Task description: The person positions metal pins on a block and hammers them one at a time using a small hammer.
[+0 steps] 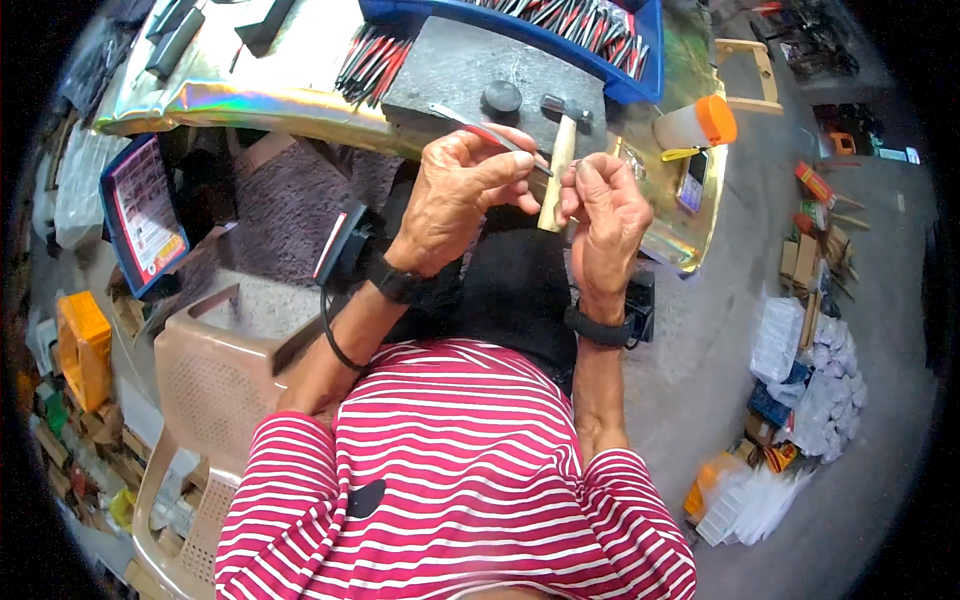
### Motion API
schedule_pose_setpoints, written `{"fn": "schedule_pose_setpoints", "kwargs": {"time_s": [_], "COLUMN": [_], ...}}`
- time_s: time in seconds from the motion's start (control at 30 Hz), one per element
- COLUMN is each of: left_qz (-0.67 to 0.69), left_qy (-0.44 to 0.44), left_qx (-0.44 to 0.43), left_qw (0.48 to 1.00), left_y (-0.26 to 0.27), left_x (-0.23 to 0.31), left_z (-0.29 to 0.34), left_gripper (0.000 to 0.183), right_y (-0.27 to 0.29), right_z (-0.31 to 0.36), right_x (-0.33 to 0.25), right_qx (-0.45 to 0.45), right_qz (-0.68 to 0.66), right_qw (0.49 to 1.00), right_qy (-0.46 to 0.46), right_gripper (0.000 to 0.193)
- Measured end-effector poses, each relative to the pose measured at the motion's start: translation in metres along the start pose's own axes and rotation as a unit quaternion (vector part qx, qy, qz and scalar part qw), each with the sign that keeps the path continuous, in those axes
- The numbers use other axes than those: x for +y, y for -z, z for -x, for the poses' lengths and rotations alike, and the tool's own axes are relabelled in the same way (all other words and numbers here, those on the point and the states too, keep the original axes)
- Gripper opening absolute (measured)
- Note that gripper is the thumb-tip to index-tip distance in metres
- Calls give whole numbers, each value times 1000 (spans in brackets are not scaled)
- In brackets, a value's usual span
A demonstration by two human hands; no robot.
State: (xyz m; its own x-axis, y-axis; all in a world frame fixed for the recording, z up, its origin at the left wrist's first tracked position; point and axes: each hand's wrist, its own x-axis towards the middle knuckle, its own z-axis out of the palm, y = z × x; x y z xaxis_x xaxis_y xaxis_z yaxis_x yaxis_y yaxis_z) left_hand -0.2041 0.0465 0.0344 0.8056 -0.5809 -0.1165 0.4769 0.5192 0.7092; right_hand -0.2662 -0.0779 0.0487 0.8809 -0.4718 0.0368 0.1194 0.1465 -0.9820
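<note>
My left hand (462, 180) pinches a slim tool (478, 130) between thumb and fingers. It is red and dark along its length, with a pale, pointed end toward the upper left; its exact kind I cannot make out. Close by on the right, the fingers of my right hand (606, 200) press together at the tips. Whatever they hold is too small or too hidden to name. Between both hands lies a hammer, its wooden handle (559, 165) pointing at me and its dark head (566, 107) on a grey block (440, 70). A round dark disc (502, 97) rests on that block.
Behind the block, a blue tray (655, 60) holds many red-and-black slim tools; a bundle of similar ones (372, 66) lies left of it. An orange-lidded jar (690, 125) stands right. A plastic chair (215, 380) is at my left; bags and boxes (825, 370) lie on the right floor.
</note>
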Motion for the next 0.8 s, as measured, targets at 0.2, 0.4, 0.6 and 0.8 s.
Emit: {"fn": "schedule_pose_setpoints", "kwargs": {"time_s": [0.2, 0.4, 0.6, 0.8], "left_qz": [37, 121, 194, 222], "left_qy": [24, 24, 44, 54], "left_qx": [4, -18, -35, -22], "left_qw": [999, 992, 979, 973], "left_y": [3, 9, 13, 11], "left_x": [-5, -10, -13, -10], "left_z": [3, 2, 3, 4], "left_gripper": [19, 19, 16, 15], "right_y": [-13, -18, -22, -25], "right_z": [10, 11, 11, 12], "right_x": [0, 3, 5, 6], "right_qx": [-14, -5, -2, -1], "right_qz": [24, 34, 28, 36], "right_qw": [1000, 999, 999, 999], "right_qy": [10, 25, 32, 30], "right_gripper": [11, 10, 10, 9]}}
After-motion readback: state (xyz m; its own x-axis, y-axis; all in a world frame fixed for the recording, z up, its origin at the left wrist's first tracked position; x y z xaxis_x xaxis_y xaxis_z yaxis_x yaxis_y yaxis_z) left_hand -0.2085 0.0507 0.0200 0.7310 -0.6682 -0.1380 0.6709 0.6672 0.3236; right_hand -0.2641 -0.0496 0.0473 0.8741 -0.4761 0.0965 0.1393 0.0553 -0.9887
